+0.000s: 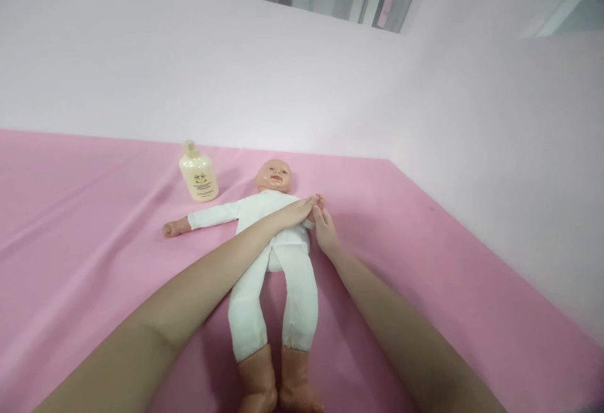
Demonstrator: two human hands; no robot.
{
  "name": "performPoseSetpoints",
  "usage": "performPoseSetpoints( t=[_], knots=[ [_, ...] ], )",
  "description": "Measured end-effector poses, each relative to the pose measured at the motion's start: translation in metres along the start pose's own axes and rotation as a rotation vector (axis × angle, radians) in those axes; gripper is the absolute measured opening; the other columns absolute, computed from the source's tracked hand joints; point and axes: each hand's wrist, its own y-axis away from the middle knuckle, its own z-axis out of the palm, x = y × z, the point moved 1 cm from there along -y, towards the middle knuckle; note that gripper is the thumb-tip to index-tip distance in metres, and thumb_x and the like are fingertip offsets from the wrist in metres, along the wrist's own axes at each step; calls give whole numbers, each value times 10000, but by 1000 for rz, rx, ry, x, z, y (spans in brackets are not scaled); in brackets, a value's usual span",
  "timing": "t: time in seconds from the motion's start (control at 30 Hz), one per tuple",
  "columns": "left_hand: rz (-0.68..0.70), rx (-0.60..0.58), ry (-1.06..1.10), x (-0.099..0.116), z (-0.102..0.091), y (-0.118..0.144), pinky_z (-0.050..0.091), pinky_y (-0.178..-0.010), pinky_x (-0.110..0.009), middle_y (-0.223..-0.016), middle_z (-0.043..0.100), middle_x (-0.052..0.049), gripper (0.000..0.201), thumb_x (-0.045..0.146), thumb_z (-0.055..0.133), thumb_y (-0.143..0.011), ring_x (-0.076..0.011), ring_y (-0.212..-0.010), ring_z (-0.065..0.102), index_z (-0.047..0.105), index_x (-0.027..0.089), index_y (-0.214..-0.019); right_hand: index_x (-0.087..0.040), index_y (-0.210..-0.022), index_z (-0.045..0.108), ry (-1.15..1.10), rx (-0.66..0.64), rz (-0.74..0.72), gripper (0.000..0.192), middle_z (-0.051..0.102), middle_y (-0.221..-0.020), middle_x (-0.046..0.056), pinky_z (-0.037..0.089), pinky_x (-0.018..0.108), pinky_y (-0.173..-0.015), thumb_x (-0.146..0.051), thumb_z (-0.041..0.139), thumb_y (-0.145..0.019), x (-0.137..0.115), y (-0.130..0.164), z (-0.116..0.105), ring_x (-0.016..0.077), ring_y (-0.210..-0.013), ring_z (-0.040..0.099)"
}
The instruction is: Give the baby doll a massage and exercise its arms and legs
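Note:
A baby doll (271,246) in a white suit lies on its back on the pink cloth, head away from me, bare feet near the bottom edge. My left hand (295,211) reaches across its chest and rests flat on the doll's arm on the right side. My right hand (324,229) grips that same arm from the right, fingers around the doll's small hand (319,199). The doll's other arm (202,218) lies stretched out to the left.
A cream lotion bottle (199,174) stands upright on the pink cloth (85,224) just left of the doll's head. Pale pink walls close in behind and on the right.

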Motion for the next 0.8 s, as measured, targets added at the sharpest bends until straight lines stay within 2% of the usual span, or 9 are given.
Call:
performPoseSetpoints(
  t=[0.3, 0.57, 0.8],
  knots=[
    [0, 1, 4, 2, 0, 1, 412, -922, -300, -931, 616, -55, 519, 521, 200, -958, -155, -880, 542, 557, 146, -979, -203, -1317, 517, -14, -3, -5, 585, 529, -1361, 53, 268, 383, -1158, -572, 470, -866, 1, 0, 0, 194, -1336, 410],
    [-5, 0, 50, 1, 1, 1, 403, -945, -300, -981, 630, -71, 597, 578, 174, -942, -161, -923, 559, 565, 136, -1033, -202, -1333, 495, -19, -3, -6, 592, 508, -1382, 51, 271, 379, -1159, -571, 465, -871, 1, 0, 0, 194, -1331, 418],
    [-31, 9, 40, 3, 2, 0, 389, -966, -294, -994, 630, -66, 525, 505, 206, -959, -160, -969, 553, 571, 133, -1025, -179, -1345, 483, -7, 3, 5, 639, 492, -1397, 67, 279, 365, -1155, -595, 466, -861, -2, 1, 0, 201, -1322, 431]
  ],
)
